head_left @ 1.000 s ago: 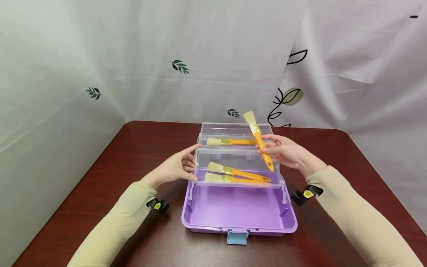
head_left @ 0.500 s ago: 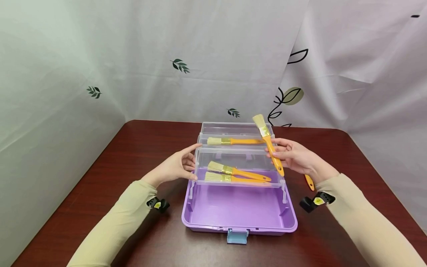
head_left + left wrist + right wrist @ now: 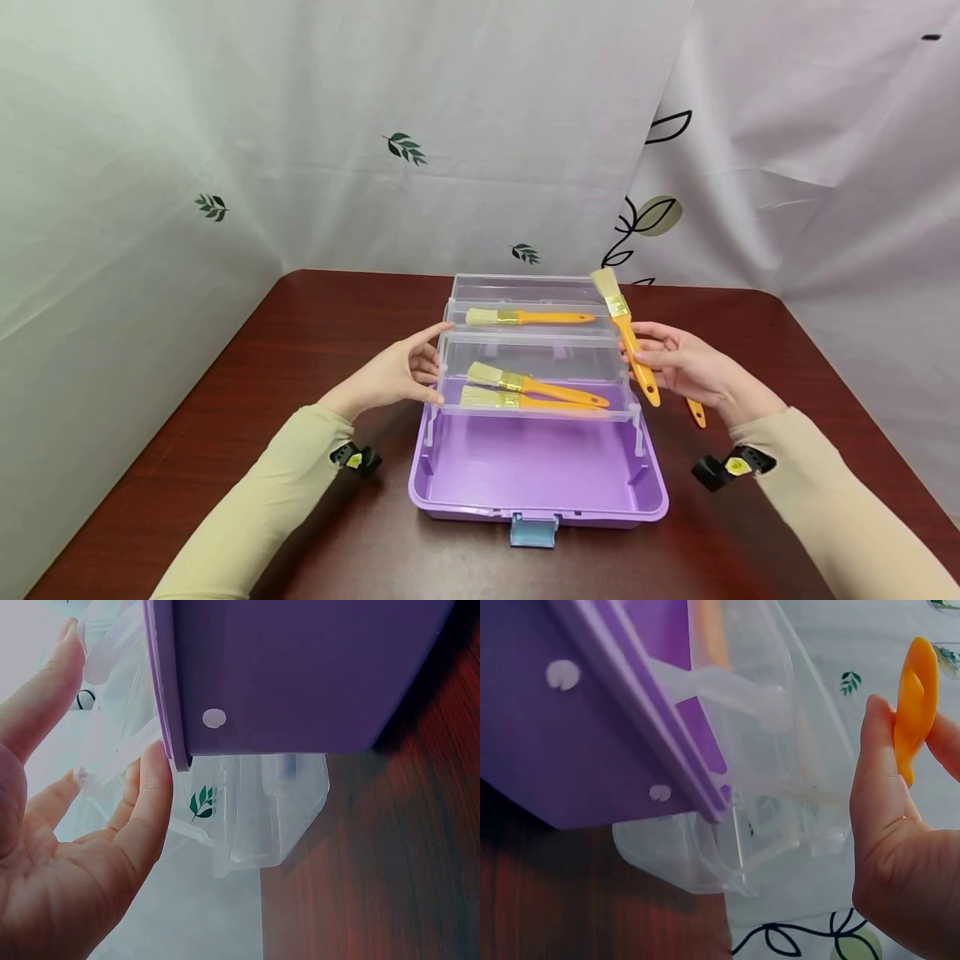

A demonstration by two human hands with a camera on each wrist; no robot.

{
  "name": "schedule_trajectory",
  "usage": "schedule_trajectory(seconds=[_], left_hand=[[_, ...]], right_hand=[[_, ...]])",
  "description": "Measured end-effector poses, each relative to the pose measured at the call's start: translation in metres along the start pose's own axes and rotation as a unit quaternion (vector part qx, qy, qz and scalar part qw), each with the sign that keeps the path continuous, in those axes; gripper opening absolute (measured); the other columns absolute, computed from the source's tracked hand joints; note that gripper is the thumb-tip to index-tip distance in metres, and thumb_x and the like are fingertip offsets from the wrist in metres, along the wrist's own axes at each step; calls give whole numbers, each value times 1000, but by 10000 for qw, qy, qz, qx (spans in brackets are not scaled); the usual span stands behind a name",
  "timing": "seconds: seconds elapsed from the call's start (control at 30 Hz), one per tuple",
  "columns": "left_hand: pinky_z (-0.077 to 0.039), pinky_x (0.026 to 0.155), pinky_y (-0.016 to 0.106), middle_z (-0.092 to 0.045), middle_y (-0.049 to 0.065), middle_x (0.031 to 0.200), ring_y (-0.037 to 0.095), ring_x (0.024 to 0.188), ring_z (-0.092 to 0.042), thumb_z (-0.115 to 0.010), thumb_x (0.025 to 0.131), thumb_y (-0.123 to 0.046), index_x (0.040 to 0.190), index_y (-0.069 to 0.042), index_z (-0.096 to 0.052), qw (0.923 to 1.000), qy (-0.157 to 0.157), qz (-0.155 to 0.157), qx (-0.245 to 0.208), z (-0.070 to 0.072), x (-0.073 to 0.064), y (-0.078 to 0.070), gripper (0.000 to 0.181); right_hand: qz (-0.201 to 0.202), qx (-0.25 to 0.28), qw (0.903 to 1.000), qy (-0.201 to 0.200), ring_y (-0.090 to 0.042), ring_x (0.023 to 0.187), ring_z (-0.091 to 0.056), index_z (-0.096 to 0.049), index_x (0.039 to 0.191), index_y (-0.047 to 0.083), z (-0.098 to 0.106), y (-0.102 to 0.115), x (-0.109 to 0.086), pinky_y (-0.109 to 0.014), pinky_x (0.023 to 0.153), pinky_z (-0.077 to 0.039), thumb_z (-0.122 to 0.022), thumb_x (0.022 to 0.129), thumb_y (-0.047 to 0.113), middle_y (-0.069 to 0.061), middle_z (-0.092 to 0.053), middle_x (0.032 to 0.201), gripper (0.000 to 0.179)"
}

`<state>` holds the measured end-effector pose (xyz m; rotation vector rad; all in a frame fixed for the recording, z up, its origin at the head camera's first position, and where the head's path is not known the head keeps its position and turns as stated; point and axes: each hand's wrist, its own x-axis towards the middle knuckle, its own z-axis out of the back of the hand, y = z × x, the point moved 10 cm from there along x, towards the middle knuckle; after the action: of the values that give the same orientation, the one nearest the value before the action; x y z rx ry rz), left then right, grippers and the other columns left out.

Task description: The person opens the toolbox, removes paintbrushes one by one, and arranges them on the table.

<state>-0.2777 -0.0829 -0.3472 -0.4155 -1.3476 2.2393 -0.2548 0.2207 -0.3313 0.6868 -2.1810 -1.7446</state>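
My right hand [image 3: 686, 367] pinches a paintbrush [image 3: 643, 375] by its orange handle, pale bristles tilted up and away, beside the right end of the clear tray [image 3: 558, 354]. In the right wrist view, the handle's end sits between thumb and fingers. Two paintbrushes, an upper paintbrush [image 3: 558, 392] and a lower paintbrush [image 3: 555, 403], lie in that tray; another paintbrush [image 3: 555, 317] lies in the tray behind. My left hand [image 3: 390, 375] holds the front tray's left end, thumb at the near corner and index finger at the far one. These trays stand raised over the purple box [image 3: 536, 467].
An orange handle [image 3: 697, 413] shows on the dark red table [image 3: 360, 525] behind my right wrist; the rest of it is hidden. A blue latch [image 3: 534, 532] hangs at the box's front. White cloth [image 3: 480, 125] with leaf prints stands behind the table.
My right hand has moved right and slightly nearer with the paintbrush, from over the trays to beside them. The handle on the table has come into sight. The left hand has stayed in place.
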Motion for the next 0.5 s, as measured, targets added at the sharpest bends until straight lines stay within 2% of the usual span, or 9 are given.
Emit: schedule_trajectory(seconds=[0.33,0.5], left_hand=[[-52,86,28,-50,16,107,21,94,-57,-84,68,-6,151,-18,-23,10000,36,-6,14,-2,1,1,104],[-52,86,28,-50,16,107,21,94,-56,-84,68,-5,151,-18,-23,10000,46,8,-22,-2,1,0,104]], right_hand=[[108,447,9987,217,-13,97,-67,-57,117,17,13,-14,-14,-30,85,-54,-47,95,-5,-2,-68,106,32],[98,465,9986,242,-14,98,-67,-58,117,20,26,-23,-23,-30,86,-54,-44,96,-4,-1,-67,107,34]])
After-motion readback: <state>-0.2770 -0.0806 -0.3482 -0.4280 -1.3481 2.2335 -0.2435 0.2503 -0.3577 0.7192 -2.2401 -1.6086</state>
